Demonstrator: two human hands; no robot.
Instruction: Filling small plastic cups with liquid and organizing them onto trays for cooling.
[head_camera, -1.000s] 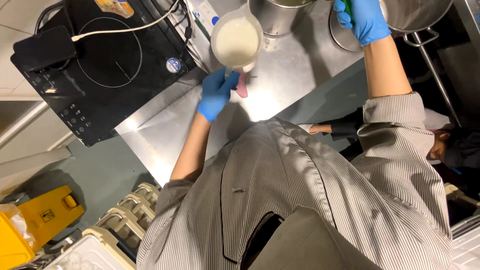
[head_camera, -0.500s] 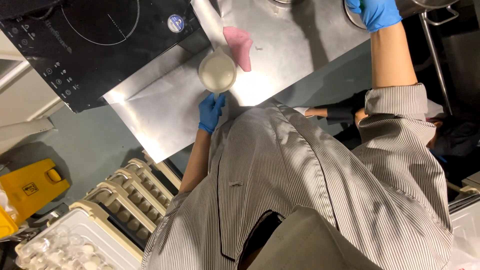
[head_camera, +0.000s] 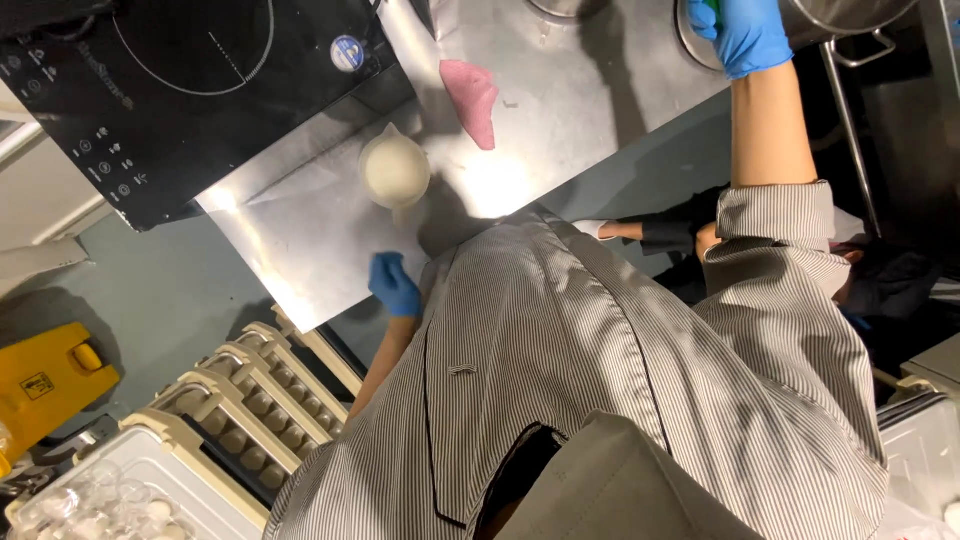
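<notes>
A metal cup full of pale, creamy liquid stands on the steel counter. My left hand, in a blue glove, hovers by the counter's near edge, a little below the cup. It touches nothing and holds nothing. My right hand, also blue-gloved, reaches up to the top right, beside the rim of a large metal pot. Its fingers are closed around a small green object that is mostly cut off by the frame edge. My striped shirt fills the lower middle.
A black induction cooktop lies at the top left. A pink cloth rests on the counter above the cup. On the floor are egg trays, a white crate of eggs and a yellow sign.
My left hand carried the cup from the back of the counter toward me, set it down and let go. It has drawn back to the counter's edge. My right hand has stayed at the pot.
</notes>
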